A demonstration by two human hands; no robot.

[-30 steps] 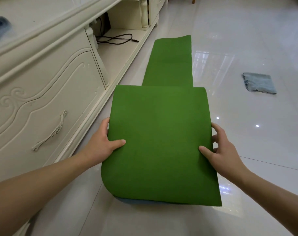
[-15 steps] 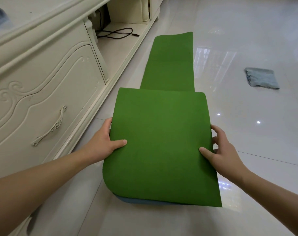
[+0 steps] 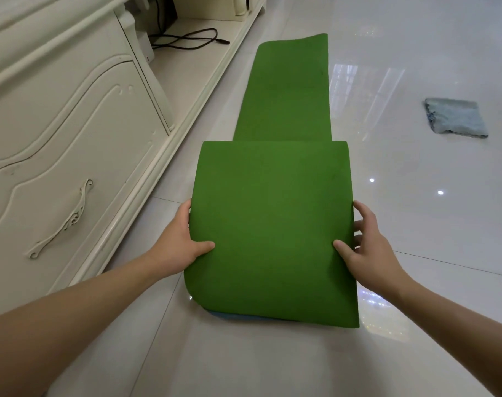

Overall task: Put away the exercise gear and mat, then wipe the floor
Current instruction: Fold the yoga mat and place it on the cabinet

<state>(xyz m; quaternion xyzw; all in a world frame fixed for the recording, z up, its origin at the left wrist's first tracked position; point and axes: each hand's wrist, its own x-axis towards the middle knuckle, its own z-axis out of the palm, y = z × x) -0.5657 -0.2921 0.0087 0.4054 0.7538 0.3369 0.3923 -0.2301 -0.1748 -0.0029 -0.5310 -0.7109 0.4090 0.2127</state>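
A green exercise mat (image 3: 272,219) lies lengthwise on the glossy white floor, its near end lifted and folded over toward the far end, with a blue underside showing at the bottom. My left hand (image 3: 181,242) grips the mat's left edge, thumb on top. My right hand (image 3: 361,245) grips the right edge the same way, fingers behind the mat. The far stretch of the mat lies flat on the floor. A folded grey-blue cloth (image 3: 456,117) lies on the floor at the right.
A cream carved cabinet (image 3: 60,144) with a curved handle runs along the left, close to the mat. A black cable (image 3: 192,41) lies on its low open shelf. The tiled floor (image 3: 416,224) stretches out to the right.
The folded part of the mat has moved slightly farther forward over the flat part. Both hands keep their hold on its edges.
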